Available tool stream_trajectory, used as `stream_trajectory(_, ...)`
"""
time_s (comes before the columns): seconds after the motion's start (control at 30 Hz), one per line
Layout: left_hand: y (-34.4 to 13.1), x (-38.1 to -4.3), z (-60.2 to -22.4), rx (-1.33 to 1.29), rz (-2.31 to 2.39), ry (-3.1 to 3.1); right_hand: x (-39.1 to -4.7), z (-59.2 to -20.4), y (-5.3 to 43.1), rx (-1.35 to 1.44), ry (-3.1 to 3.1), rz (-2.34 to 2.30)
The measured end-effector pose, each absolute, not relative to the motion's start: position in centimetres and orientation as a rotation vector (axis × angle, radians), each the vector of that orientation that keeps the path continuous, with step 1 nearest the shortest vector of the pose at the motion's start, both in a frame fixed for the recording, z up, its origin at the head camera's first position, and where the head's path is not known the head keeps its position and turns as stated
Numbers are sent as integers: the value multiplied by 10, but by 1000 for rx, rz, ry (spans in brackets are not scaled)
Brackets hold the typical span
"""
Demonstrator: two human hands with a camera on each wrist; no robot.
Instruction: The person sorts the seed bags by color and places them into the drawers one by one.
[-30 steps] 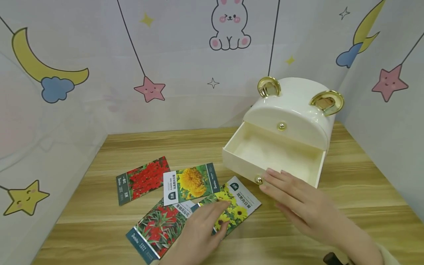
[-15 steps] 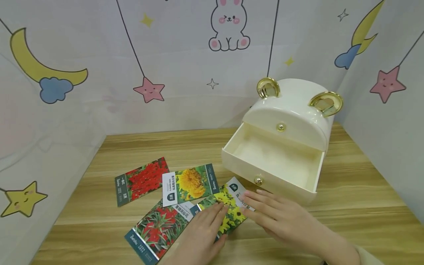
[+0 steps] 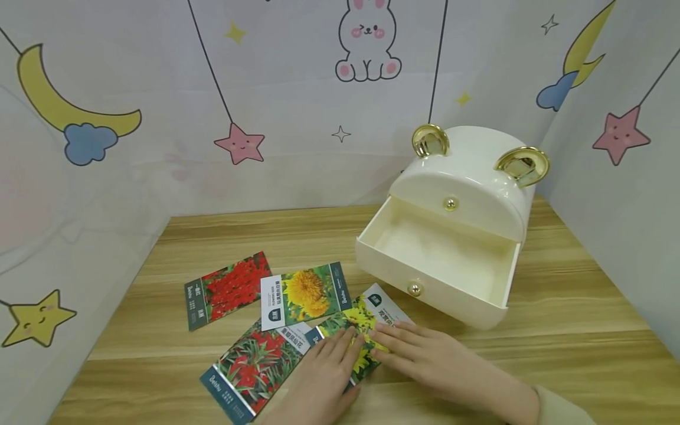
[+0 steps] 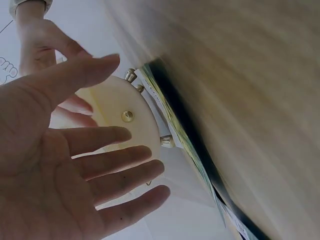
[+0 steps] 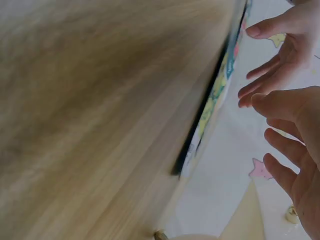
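Observation:
Both hands hover over a flat seed packet with small yellow flowers [image 3: 358, 314]. My left hand [image 3: 321, 381] overlaps its left part, fingers stretched out; my right hand [image 3: 432, 360] covers its lower right part. In the left wrist view, the palm and spread fingers of the left hand [image 4: 85, 155] stand apart from the packets' edges, with nothing held. The right hand [image 5: 300, 135] shows relaxed fingers in the right wrist view, also holding nothing. Beside them lie an orange sunflower seed packet [image 3: 307, 295], a red-and-green flower packet [image 3: 257, 366] and a red flower packet [image 3: 231, 289].
Behind the right hand stands a white rounded drawer box [image 3: 483, 153] with gold ears. Its lower drawer [image 3: 393, 265], with a gold knob [image 3: 415, 288], is pulled out toward me. The wooden table [image 3: 574, 307] meets cartoon-printed fabric walls [image 3: 297, 183] on three sides.
My right hand has moved left and down from the drawer front to over the yellow-flower packet. My left hand's fingers have straightened. Packets and drawer box have stayed put.

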State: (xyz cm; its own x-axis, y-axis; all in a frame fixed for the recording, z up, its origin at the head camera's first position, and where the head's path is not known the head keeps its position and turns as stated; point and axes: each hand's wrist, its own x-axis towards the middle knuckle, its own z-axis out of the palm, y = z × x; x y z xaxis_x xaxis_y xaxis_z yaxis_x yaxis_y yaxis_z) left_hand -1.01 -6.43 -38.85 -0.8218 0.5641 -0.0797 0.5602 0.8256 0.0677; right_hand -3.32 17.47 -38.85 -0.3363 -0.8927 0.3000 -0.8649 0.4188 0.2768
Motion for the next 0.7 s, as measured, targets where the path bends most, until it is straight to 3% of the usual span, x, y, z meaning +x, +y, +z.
stream_trajectory(0.7, -64, -20, -394, 800, 2, 2776, -56, -410, 176, 1483, -2308, -155)
